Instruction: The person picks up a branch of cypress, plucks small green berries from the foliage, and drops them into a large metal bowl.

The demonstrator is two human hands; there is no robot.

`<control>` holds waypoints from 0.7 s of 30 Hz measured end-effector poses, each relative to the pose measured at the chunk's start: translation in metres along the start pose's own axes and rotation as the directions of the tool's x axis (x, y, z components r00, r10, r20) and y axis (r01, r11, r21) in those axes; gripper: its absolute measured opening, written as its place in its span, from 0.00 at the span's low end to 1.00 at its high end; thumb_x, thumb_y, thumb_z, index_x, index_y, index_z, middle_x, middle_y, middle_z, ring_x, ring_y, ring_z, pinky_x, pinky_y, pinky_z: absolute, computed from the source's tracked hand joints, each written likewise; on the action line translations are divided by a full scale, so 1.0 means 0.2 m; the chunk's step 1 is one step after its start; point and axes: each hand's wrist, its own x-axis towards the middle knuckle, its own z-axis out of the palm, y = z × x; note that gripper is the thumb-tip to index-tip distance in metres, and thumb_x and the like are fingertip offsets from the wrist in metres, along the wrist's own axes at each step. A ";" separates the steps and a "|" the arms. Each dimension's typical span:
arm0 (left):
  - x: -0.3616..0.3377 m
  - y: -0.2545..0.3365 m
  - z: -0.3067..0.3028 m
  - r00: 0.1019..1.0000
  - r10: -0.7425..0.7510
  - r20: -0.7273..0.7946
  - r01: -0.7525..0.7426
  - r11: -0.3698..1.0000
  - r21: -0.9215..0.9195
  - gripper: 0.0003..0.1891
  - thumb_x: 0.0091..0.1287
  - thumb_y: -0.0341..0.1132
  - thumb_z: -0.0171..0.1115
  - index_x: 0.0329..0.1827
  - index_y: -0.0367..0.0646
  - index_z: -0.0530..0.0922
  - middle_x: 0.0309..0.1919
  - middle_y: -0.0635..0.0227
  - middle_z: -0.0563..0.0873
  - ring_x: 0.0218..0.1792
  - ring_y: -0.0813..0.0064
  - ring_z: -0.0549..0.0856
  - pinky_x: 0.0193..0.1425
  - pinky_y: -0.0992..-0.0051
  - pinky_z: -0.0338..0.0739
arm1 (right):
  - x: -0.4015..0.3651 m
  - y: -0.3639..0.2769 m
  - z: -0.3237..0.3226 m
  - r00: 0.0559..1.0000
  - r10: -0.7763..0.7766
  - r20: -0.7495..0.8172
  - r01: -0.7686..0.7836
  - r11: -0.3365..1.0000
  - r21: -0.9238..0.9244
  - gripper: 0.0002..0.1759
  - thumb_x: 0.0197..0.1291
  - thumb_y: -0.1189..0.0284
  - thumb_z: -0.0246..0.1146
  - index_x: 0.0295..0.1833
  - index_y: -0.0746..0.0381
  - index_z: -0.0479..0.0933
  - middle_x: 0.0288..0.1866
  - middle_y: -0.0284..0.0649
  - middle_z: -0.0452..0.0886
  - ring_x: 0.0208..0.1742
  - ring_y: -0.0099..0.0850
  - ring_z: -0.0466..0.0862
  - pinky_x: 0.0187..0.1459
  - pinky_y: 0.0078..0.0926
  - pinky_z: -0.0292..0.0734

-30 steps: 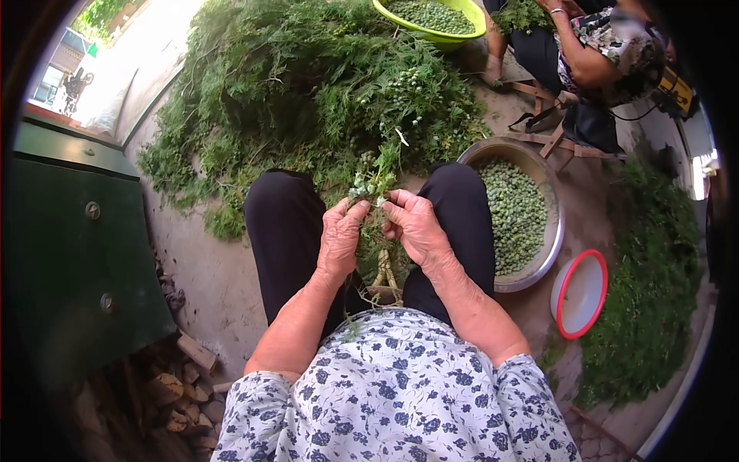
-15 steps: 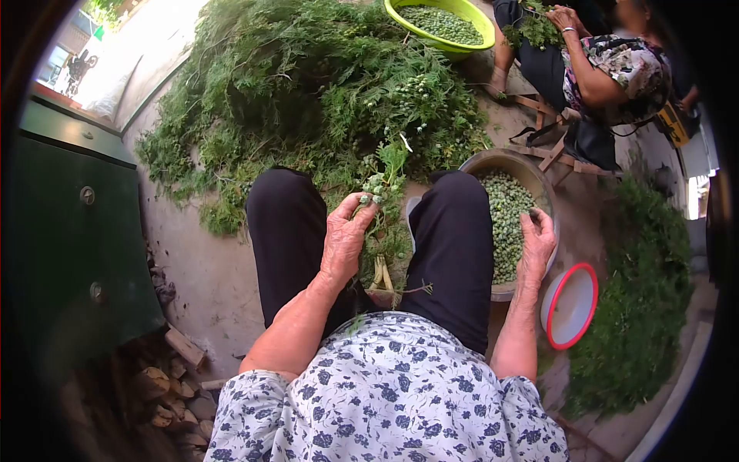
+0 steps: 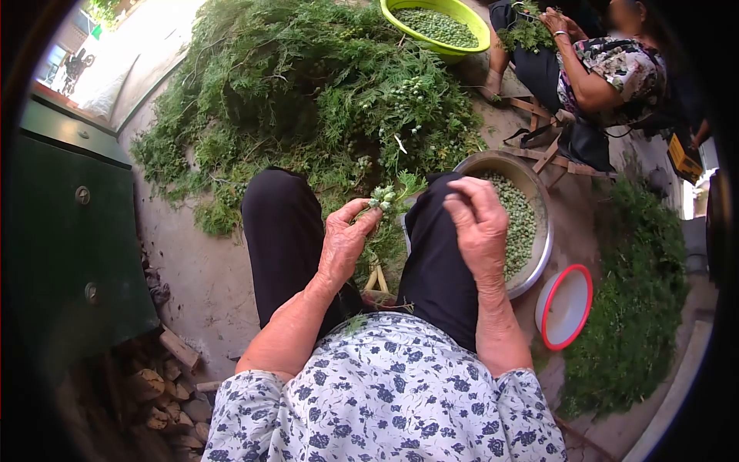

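Observation:
My left hand (image 3: 348,235) is closed, pinching a leafy evergreen sprig (image 3: 408,185) between thumb and fingers. A cluster of pale green cones (image 3: 382,198) sits on the sprig just beyond the fingertips. My right hand (image 3: 483,227) hovers above my right knee, to the right of the sprig, fingers bent and a gap between thumb and forefinger; I see nothing in it. Beneath and beyond that hand stands a wide metal basin (image 3: 543,231) holding many picked green cones (image 3: 522,223), partly hidden by the hand and knee.
A large heap of evergreen branches (image 3: 308,100) lies ahead. Behind it is a yellow-green tub (image 3: 483,35) of cones. A red-rimmed white bowl (image 3: 564,308) and more greenery (image 3: 631,308) are at right. Another person (image 3: 600,73) sits holding a sprig. A dark green cabinet (image 3: 77,231) stands left.
My right hand has moved left from over the basin to above my knee, closer to the sprig. My left hand keeps its hold, and the sprig's tip now leans right.

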 end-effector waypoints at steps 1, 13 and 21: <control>0.00 0.01 -0.01 1.000 0.001 0.000 -0.001 1.000 -0.001 0.05 0.62 0.31 0.61 0.34 0.38 0.79 0.21 0.80 0.73 0.24 0.89 0.68 0.30 0.83 0.62 | 0.00 -0.03 0.08 0.996 -0.071 0.055 0.073 0.997 -0.030 0.16 0.51 0.73 0.66 0.47 0.64 0.76 0.44 0.43 0.76 0.42 0.36 0.79 0.43 0.29 0.76; -0.03 -0.02 -0.03 0.981 0.076 0.180 -0.086 0.995 0.050 0.07 0.61 0.32 0.60 0.30 0.38 0.79 0.23 0.79 0.73 0.26 0.89 0.67 0.29 0.84 0.63 | 0.05 0.06 0.36 0.880 -0.334 0.336 0.393 0.911 -0.125 0.16 0.49 0.65 0.66 0.42 0.62 0.74 0.34 0.40 0.71 0.39 0.39 0.76 0.38 0.35 0.73; -0.05 0.04 -0.03 0.991 0.009 0.137 -0.040 0.974 0.225 0.10 0.61 0.32 0.61 0.40 0.35 0.82 0.22 0.78 0.77 0.24 0.88 0.70 0.27 0.83 0.63 | 0.04 0.11 0.42 0.927 0.154 0.343 -0.223 0.960 0.171 0.15 0.60 0.65 0.61 0.25 0.63 0.72 0.18 0.35 0.65 0.20 0.31 0.69 0.28 0.29 0.68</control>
